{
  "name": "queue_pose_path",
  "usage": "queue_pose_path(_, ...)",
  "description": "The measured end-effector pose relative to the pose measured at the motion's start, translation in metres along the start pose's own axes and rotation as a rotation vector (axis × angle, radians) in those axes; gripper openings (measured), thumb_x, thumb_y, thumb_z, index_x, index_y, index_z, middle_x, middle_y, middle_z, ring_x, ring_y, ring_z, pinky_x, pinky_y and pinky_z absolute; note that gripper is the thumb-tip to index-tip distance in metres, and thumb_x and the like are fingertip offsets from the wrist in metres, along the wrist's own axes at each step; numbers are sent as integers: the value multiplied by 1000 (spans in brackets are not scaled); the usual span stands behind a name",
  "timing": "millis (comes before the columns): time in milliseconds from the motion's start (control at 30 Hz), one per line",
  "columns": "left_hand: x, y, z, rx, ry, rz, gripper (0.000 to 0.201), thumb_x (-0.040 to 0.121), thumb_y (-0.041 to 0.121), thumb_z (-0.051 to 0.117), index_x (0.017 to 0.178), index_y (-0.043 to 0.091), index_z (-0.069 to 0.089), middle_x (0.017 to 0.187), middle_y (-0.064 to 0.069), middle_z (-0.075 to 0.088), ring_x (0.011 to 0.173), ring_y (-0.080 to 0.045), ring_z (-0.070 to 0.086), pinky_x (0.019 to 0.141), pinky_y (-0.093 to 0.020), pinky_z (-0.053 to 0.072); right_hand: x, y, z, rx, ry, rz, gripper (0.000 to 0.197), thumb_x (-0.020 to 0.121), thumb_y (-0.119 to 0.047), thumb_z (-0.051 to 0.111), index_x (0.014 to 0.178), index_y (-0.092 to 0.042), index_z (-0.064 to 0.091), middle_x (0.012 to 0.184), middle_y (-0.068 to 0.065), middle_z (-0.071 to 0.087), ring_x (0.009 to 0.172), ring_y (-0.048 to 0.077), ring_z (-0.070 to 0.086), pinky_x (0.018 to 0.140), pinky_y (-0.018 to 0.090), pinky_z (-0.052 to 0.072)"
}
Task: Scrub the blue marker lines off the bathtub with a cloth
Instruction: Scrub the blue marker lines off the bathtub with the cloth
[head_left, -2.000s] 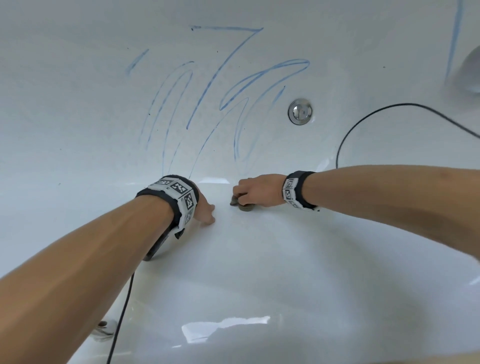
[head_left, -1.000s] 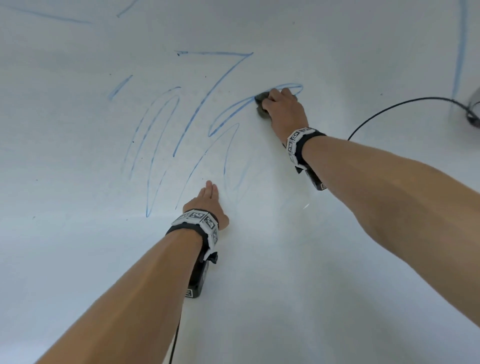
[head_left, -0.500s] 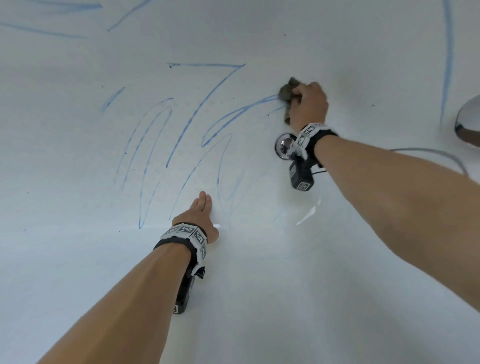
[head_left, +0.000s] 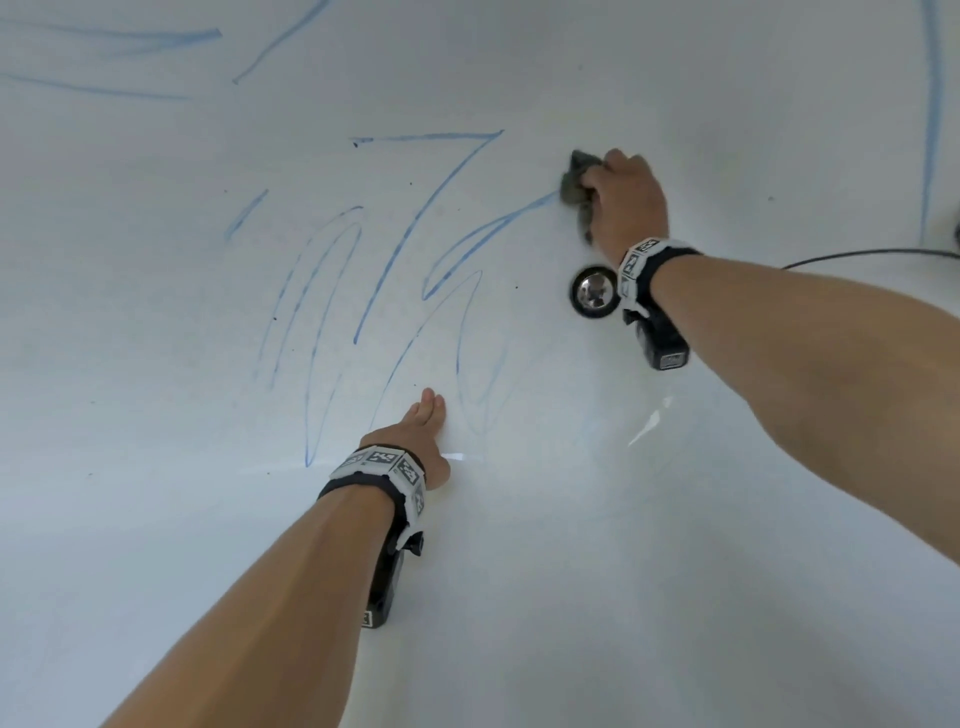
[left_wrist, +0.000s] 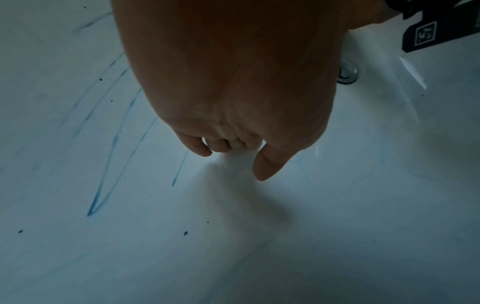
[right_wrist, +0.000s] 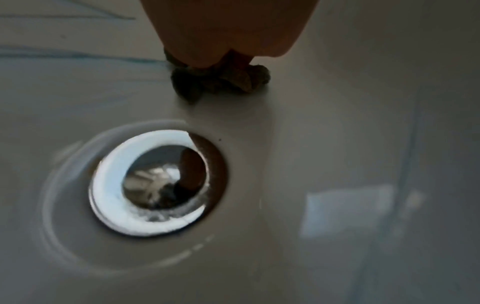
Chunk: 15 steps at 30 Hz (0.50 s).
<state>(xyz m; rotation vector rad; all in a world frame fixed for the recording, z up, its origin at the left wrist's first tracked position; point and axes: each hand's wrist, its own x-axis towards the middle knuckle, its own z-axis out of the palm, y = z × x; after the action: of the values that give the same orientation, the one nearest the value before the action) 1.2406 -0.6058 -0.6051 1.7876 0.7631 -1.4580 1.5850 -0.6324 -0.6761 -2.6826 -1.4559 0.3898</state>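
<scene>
Blue marker lines (head_left: 415, 244) zigzag over the white bathtub wall (head_left: 156, 291), with more at the top left and far right. My right hand (head_left: 618, 197) grips a bunched dark grey-brown cloth (head_left: 574, 182) and presses it on the wall at the right end of a looping line, just above the chrome drain fitting (head_left: 595, 296). In the right wrist view the cloth (right_wrist: 221, 80) bulges out under my fingers. My left hand (head_left: 423, 431) lies flat on the tub at the foot of the lines, fingers straight; the left wrist view shows the left hand (left_wrist: 233, 148) empty.
A black cable (head_left: 872, 254) runs along the tub behind my right forearm. A long blue line (head_left: 932, 119) runs down the far right. Small dark specks dot the tub surface. The chrome drain fitting (right_wrist: 158, 183) sits right below the cloth.
My right hand lifted the cloth from the tub floor to the looping line and rubbed rightwards; the loop's right end is gone. My left hand flattened on the tub and stays put.
</scene>
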Motion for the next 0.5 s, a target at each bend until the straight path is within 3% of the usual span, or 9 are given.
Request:
queue_pose_path(100,1,-1,5,2,15,12,89,85,8,35,156,30,-14,159,19,-26,150,-1,-4,110,-41,40,-4,-19,8,90,118,166,32,79,-7,44,99,-12,67,105,10,58,96,32,51,70,35,38)
queue_pose_path(167,3,-1,6,1,28,20,89,85,9,35,156,29,-14,159,19,-26,150,-1,-4,109,-40,40,-16,-42,14,163,104,249,34,79,-7,45,101,-12,70,105,12,60,96,34,52,72,34,36)
queue_pose_path(233,3,0,3,2,14,25,88,85,8,34,156,29,-14,159,18,-26,150,-2,-5,110,-42,40,-34,-59,22,144,-2,104,30,80,-7,51,101,-11,71,104,12,61,97,34,52,71,32,37)
queue_pose_path(300,2,0,1,11,2,15,88,86,7,34,156,29,-15,159,18,-26,150,-2,-5,110,-43,40,-55,-72,28,96,-164,-245,23,83,-10,53,98,-13,70,101,8,60,93,31,51,70,35,46)
queue_pose_path(367,1,1,1,17,12,3,88,87,8,35,156,30,-15,159,19,-26,150,-1,-3,109,-41,41,-53,-63,26,10,-224,-618,22,86,-20,46,93,-18,67,99,4,60,90,29,51,61,34,48)
queue_pose_path(400,1,2,2,24,24,-3,89,86,9,35,156,31,-15,159,20,-26,150,0,-3,107,-40,43,-41,-53,22,-39,-196,-682,24,87,-22,44,94,-19,66,101,3,61,91,30,52,60,33,47)
queue_pose_path(433,1,2,4,34,40,-6,90,84,9,35,156,31,-15,158,21,-26,149,0,-2,105,-40,44,-25,-46,17,-84,-161,-647,23,88,-22,44,96,-19,65,105,4,61,95,31,52,61,35,49)
queue_pose_path(500,0,1,8,31,59,-6,92,83,10,36,156,33,-14,158,22,-25,149,1,-1,103,-38,45,0,-34,5,-119,-84,-410,19,88,-15,49,102,-13,62,110,8,57,102,34,50,65,43,52)
